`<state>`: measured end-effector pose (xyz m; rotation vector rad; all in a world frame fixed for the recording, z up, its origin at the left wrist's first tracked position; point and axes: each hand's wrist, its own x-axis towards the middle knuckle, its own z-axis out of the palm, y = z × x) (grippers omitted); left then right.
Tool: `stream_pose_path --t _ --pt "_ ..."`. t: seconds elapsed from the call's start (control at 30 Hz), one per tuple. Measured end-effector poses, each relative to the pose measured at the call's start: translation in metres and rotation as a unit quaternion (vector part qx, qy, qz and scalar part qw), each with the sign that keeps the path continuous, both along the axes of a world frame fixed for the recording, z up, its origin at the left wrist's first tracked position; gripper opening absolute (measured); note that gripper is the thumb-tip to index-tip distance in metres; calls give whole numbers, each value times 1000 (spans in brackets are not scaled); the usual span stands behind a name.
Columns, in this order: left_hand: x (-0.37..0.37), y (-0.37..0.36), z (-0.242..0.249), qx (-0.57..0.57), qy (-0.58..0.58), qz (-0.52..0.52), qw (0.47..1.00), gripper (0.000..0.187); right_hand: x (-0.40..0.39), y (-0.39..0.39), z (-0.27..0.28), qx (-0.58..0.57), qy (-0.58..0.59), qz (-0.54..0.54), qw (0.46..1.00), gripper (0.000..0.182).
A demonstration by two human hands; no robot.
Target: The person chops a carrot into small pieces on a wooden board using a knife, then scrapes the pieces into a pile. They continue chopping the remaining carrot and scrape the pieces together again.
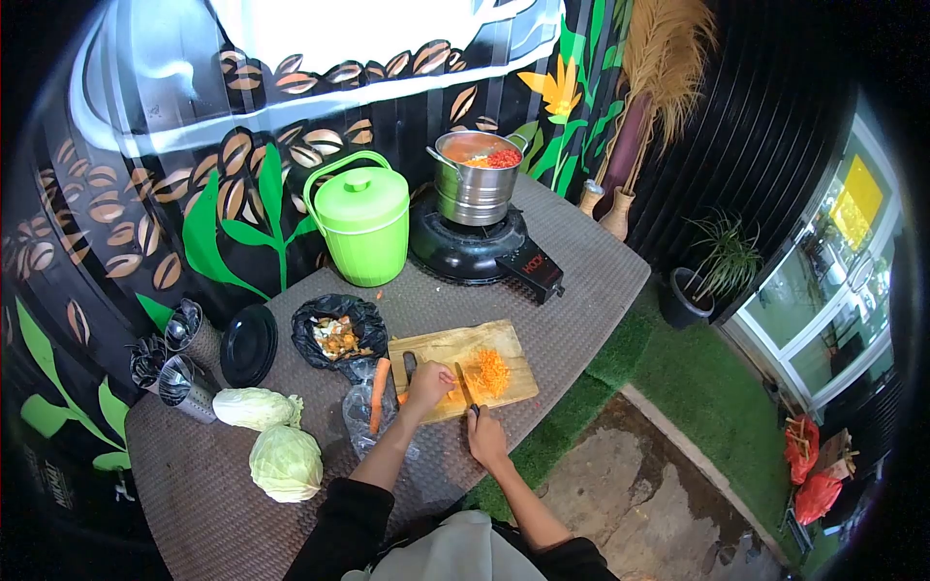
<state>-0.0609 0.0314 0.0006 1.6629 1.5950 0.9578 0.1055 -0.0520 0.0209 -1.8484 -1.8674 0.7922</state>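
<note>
My right hand (486, 436) is closed around the handle of a knife (464, 385), whose blade stands over a wooden cutting board (518, 339). Left of the blade, my left hand (432, 386) is on the board with its fingers bent together. Orange carrot shows beneath that hand, but what the fingers grip is hidden. A pile of finely chopped carrot (488, 373) lies right of the knife. Along the board's left edge rests a whole peeled carrot (379, 395) on a clear plastic bag (358, 412). A dark object (410, 365) lies near my left fingers.
Behind the board, a steel pot (475, 194) with chopped red and orange food sits on a portable stove (470, 247). A green lidded bucket (363, 228), black bag of peelings (339, 329), cabbage (286, 465), napa cabbage (257, 409), black plates (249, 344) and utensil holders (187, 387) stand leftward.
</note>
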Motion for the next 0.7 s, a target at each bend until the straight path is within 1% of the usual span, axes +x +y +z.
stream_pose_path --t 0.03,0.07,0.13,0.17,0.23,0.27,0.33,0.37,0.43,0.47,0.53,0.57,0.63,0.7 --pt "1 1 0 -10 42 -2 999 19 0 -1 -3 3 -6 4 1000 39" --pt "3 2 -1 -10 42 -2 999 19 1 -1 -5 3 -6 4 1000 39" --pt "9 -1 13 -10 206 11 978 20 3 0 0 1 0 2 1000 40" --pt "12 -5 19 -10 207 10 978 20 4 0 1 1 1 2 1000 40" --pt "16 -9 25 85 302 33 949 18 6 1 4 -4 13 -5 1000 40" --pt "16 -7 28 88 302 33 949 18 7 4 3 0 13 -6 1000 40" --pt "17 -6 29 25 282 21 959 17 9 2 -3 17 16 -4 1000 41" --pt "16 -3 31 27 281 24 959 17 9 3 -5 19 15 -2 1000 41" --pt "14 -2 32 -1 214 -3 977 15 10 -1 -6 34 27 0 999 41" --pt "11 2 27 -1 214 -1 977 15 10 0 -5 34 27 2 999 41" --pt "5 11 10 -29 34 11 999 12 12 -1 -4 34 40 4 999 41" --pt "2 12 6 -31 34 10 999 12 12 -1 -4 32 40 3 999 41" --pt "-2 11 5 9 -17 6 1000 9 13 -1 -4 22 43 7 999 40" --pt "-5 9 4 -3 -37 15 999 8 15 0 -4 15 37 10 999 40"
